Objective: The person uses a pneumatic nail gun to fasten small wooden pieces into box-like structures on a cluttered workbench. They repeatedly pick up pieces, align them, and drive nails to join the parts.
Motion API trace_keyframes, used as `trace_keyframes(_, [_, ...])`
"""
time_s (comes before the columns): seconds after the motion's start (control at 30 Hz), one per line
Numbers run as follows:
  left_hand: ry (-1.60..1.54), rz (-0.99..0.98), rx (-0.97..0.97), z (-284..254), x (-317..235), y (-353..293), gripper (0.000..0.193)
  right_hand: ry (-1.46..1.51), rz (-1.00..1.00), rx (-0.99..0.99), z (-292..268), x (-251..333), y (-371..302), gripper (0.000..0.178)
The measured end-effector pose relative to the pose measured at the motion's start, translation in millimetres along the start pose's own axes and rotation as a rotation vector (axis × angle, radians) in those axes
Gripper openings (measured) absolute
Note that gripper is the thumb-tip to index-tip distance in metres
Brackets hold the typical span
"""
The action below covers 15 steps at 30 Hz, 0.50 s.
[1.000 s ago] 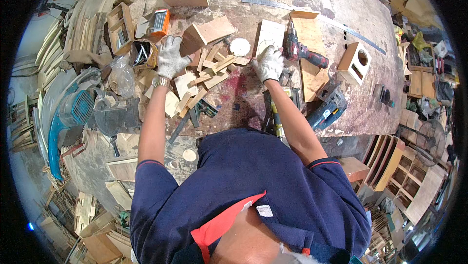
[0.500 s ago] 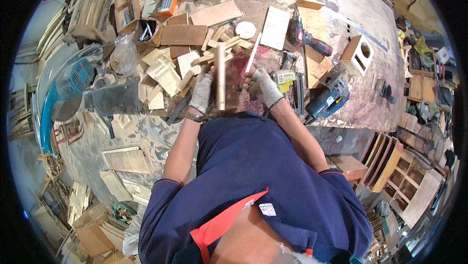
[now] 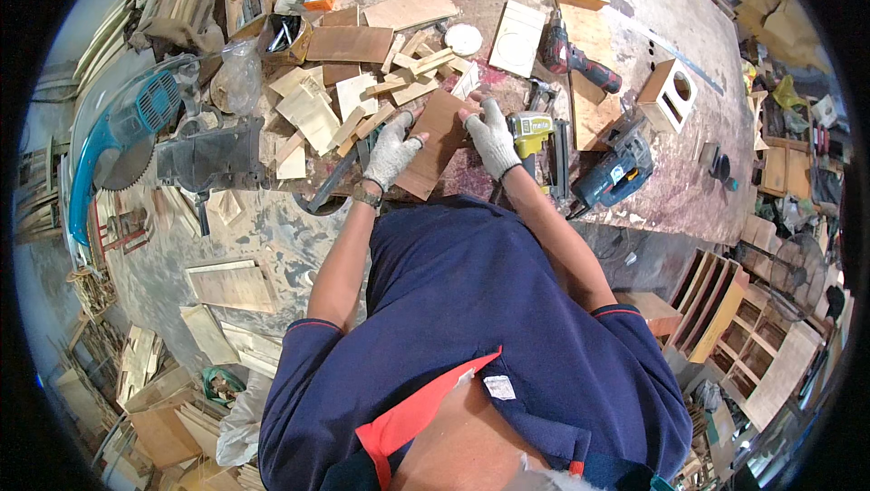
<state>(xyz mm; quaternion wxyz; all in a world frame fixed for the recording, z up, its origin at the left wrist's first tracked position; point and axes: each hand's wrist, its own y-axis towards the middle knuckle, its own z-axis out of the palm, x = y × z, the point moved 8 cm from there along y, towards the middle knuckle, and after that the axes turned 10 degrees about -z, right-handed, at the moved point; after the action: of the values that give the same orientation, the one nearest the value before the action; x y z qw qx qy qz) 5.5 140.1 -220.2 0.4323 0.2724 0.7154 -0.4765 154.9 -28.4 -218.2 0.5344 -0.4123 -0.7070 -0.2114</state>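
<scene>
In front of me a flat brown wooden board (image 3: 436, 142) lies slantwise between my hands, its broad face showing. My left hand (image 3: 392, 152), in a grey-white fingerless glove, grips its left edge, the thumb over the face. My right hand (image 3: 492, 140), gloved alike, is closed at the upper right edge with its fingertips against the wood. Just beyond those fingertips is a small pale wood piece (image 3: 466, 81); whether it touches the board I cannot tell. Right of my right hand stands a yellow-green and black nail gun (image 3: 533, 131).
Wood offcuts (image 3: 308, 120) crowd the bench left of my hands. A teal circular-blade saw (image 3: 136, 133) stands far left. To the right are a red-black cordless drill (image 3: 571, 61), a blue jigsaw (image 3: 612, 178) and a small wooden box with holes (image 3: 667, 95). A white panel (image 3: 518, 38) lies farther back.
Between my hands, the wood that stood edge-on has turned so a broad brown face shows. My right hand no longer holds the long pale strip upright and now meets the board.
</scene>
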Motion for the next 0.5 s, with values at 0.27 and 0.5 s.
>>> trace_keyframes(0.27, [-0.076,-0.039,-0.066,-9.6,33.0,7.7,0.053,0.590,0.093,-0.377,-86.7,-3.4,37.9,0.027])
trace_keyframes(0.5, [0.629,0.012,-0.292,-3.5,-10.5,2.1,0.024,0.808,0.110,-0.378,-105.9,-8.7,52.0,0.034])
